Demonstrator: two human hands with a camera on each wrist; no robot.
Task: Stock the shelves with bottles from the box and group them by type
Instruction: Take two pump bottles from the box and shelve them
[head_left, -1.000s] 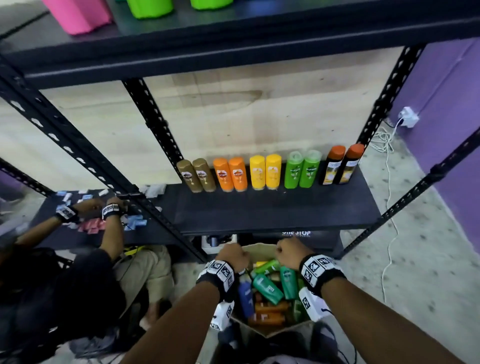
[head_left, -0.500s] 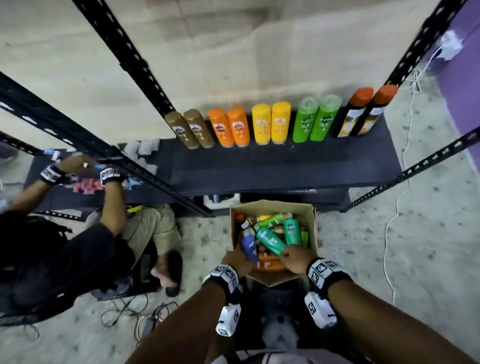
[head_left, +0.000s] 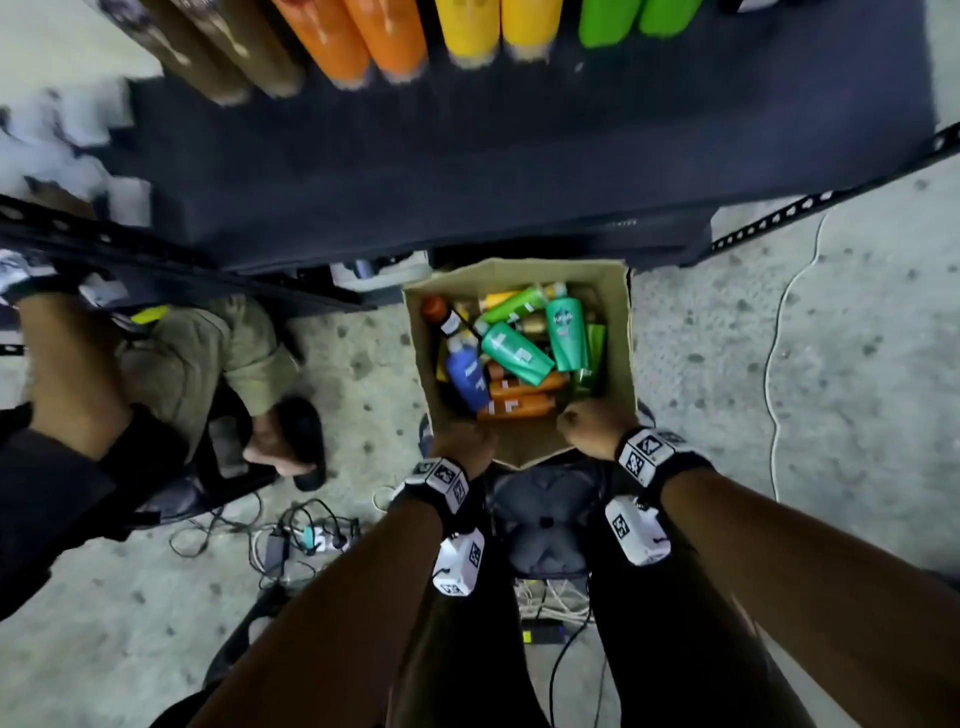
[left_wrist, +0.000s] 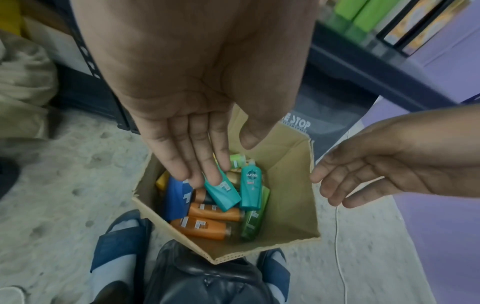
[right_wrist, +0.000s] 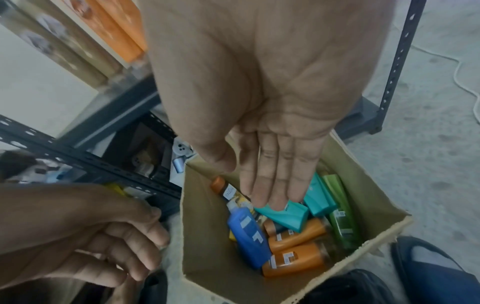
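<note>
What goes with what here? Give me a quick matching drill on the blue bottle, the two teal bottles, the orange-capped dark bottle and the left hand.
Things:
1. blue bottle
2. teal bottles
3. orange-capped dark bottle
4. left hand

States:
A. top of the pile, middle of the cardboard box
B. far left corner of the box
C. open, holding nothing
D. along the box's left wall

Pairs: 1-D, 2-A, 3-B, 4-C

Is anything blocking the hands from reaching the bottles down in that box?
Nothing visible. The box is open at the top, with no lid or flap over it. The left hand and right hand hover open above it, and the teal bottles lie uncovered on top of the pile.
</note>
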